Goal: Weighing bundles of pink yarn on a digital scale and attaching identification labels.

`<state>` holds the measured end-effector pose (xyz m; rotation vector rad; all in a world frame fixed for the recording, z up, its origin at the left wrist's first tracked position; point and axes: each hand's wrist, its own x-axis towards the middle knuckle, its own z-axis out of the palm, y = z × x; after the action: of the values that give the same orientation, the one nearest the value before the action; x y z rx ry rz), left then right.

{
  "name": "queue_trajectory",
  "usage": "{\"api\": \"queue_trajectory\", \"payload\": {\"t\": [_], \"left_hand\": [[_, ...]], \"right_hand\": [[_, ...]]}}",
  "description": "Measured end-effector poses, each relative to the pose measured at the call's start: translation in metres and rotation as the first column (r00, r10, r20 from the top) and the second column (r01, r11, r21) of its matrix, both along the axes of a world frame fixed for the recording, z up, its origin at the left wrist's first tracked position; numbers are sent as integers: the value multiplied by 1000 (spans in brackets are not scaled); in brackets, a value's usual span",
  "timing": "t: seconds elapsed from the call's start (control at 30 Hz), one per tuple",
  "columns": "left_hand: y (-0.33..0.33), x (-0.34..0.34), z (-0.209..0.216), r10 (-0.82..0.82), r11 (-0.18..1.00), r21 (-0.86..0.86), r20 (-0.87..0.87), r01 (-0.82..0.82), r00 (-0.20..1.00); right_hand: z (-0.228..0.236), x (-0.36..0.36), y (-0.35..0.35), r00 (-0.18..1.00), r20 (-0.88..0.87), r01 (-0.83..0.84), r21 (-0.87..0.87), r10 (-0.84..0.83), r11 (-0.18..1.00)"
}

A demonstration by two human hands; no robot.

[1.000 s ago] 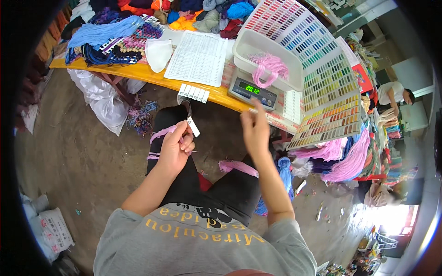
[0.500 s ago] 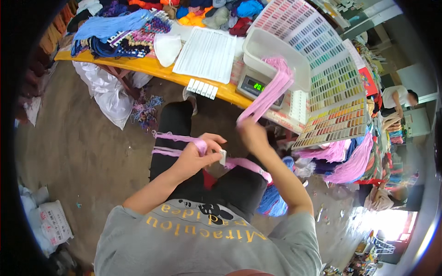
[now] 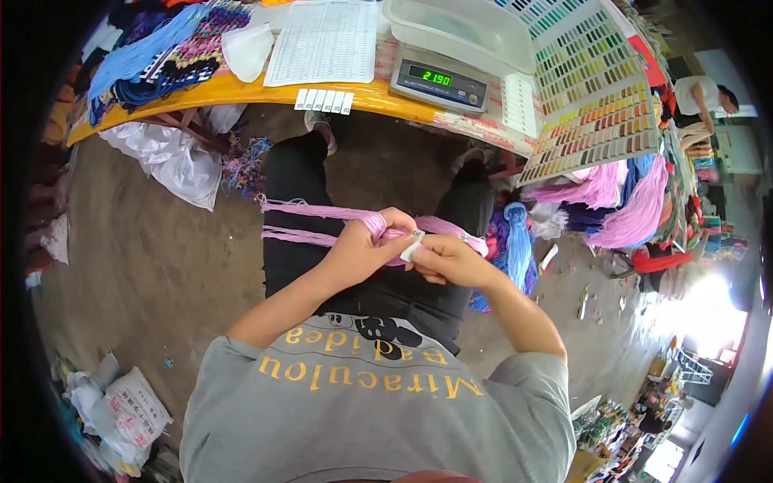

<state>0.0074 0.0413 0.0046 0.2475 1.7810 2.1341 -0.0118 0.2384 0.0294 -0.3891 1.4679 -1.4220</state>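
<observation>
A skein of pink yarn lies across my lap, its loops trailing over my left thigh and its other end over the right. My left hand is closed round the middle of the skein, with strands passing through its fingers. A small white paper tag stands between both hands at the yarn. My right hand pinches that tag from the right side, fingers curled in. Part of the yarn behind the fingers is hidden.
Ahead is a yellow-edged table with a digital scale, a clear plastic tub, printed sheets and a colour sample board. White tags line its edge. Hanging yarn is at right, a white sack at left.
My right hand has come from the table down to the tag beside my left hand. The pink yarn that hung out of the tub is gone from it. The view has shifted.
</observation>
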Motion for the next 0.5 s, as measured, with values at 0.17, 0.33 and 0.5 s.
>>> {"api": "queue_trajectory", "payload": {"t": [0.17, 0.33, 0.5], "left_hand": [[-7, 9, 21, -8, 983, -181, -144, -18, 990], [-7, 6, 14, -284, 816, -577, -439, -25, 852], [3, 3, 10, -244, 840, -536, -242, 81, 939]], "right_hand": [[1, 6, 3, 889, 394, 262, -17, -235, 965], [8, 9, 7, 954, 108, 268, 100, -278, 958], [-2, 17, 12, 338, -941, 356, 143, 15, 924]]}}
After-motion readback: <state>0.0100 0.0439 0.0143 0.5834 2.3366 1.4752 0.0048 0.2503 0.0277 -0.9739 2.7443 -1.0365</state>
